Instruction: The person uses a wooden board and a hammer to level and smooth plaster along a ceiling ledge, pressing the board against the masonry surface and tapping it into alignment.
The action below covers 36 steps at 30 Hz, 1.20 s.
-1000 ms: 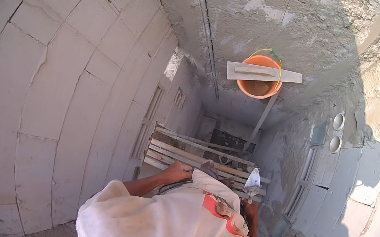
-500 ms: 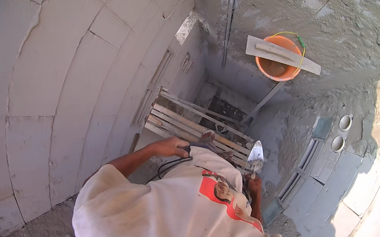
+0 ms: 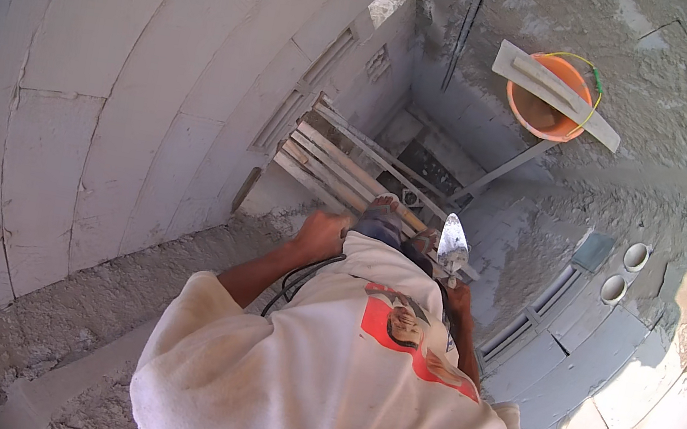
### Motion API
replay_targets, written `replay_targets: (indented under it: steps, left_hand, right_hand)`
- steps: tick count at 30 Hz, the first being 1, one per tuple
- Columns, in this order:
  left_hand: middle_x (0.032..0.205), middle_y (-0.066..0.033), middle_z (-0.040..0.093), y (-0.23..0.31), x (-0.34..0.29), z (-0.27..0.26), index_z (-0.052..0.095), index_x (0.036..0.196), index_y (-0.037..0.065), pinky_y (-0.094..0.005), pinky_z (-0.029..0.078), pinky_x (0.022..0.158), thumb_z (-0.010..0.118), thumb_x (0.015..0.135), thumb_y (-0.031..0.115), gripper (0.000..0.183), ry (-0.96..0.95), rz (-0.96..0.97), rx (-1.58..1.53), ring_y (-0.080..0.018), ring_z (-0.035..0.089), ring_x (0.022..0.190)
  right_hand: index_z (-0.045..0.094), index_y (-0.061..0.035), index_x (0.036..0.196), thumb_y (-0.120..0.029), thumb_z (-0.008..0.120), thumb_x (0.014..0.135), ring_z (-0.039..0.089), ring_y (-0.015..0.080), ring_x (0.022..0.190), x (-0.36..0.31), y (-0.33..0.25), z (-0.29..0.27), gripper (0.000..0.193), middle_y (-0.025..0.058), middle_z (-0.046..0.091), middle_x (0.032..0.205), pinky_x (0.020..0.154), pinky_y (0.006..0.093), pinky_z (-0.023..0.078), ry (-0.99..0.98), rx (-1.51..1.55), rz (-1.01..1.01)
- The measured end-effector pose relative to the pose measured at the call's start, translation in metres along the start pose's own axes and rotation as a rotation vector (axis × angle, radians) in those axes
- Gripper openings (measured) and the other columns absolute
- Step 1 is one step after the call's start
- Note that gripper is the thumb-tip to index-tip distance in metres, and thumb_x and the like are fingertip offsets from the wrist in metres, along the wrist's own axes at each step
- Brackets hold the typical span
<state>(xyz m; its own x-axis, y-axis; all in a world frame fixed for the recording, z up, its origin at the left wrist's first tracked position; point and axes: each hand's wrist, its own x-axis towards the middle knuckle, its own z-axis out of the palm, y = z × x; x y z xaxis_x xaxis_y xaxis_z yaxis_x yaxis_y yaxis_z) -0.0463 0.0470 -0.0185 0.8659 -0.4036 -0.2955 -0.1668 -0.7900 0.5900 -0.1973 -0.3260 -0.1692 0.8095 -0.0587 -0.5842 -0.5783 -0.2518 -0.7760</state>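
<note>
A pointing trowel [image 3: 451, 243] with a mortar-smeared, pale metal blade stands up from my right hand [image 3: 458, 297], which is closed on its handle at my right hip. My left hand [image 3: 322, 233] rests at my left hip by the hem of my white shirt [image 3: 271, 375]. Its fingers are curled in and partly hidden, so what they grip there does not show. Just below that hand loops a dark cable [image 3: 297, 276].
Wooden planks [image 3: 324, 166] cross below my bare feet [image 3: 383, 207], with a drop beyond them. An orange bucket [image 3: 516, 109] with a wooden float [image 3: 584, 109] across its rim stands ahead right. Block walls [image 3: 53, 157] rise left and right. Two pipe ends [image 3: 614, 289] protrude at right.
My view has turned, so the bucket and planks sit differently in it. The trowel stays in my right hand and has shifted slightly left and up. My left hand remains at my hip.
</note>
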Motion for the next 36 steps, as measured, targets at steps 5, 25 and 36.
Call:
replay_targets:
  steps: [5, 25, 36]
  left_hand:
    - [0.069, -0.0139, 0.061, -0.013, -0.026, 0.053, 0.055, 0.08, 0.005, -0.0446, 0.049, 0.066, 0.07, 0.073, 0.017, 0.02, 0.094, -0.08, 0.187, -0.0359, 0.064, 0.071]
    - [0.111, -0.0122, 0.071, -0.053, -0.059, 0.049, 0.067, 0.115, 0.002, -0.0329, 0.05, 0.089, 0.069, 0.077, 0.011, 0.039, -0.684, -0.375, -0.654, -0.0215, 0.066, 0.102]
    - [0.102, -0.02, 0.066, -0.093, -0.074, 0.099, 0.061, 0.109, -0.002, -0.0388, 0.049, 0.087, 0.067, 0.082, 0.021, 0.036, 0.046, -0.654, -0.731, -0.0306, 0.064, 0.099]
  right_hand:
    - [0.069, 0.0013, 0.087, -0.028, 0.074, 0.085, 0.056, 0.0131, 0.066, -0.008, -0.008, -0.018, 0.03, 0.0094, 0.067, 0.071, 0.064, 0.0372, 0.047, -0.116, -0.063, 0.122]
    - [0.069, -0.0005, 0.106, -0.021, 0.072, 0.084, 0.061, 0.0129, 0.084, 0.019, -0.026, -0.043, 0.03, 0.0088, 0.072, 0.091, 0.078, 0.0325, 0.051, -0.539, -0.244, 0.136]
    - [0.064, 0.0027, 0.108, -0.035, 0.066, 0.093, 0.069, 0.0313, 0.078, 0.075, -0.047, -0.024, 0.041, 0.0247, 0.069, 0.088, 0.071, 0.0413, 0.052, -0.513, -0.503, -0.038]
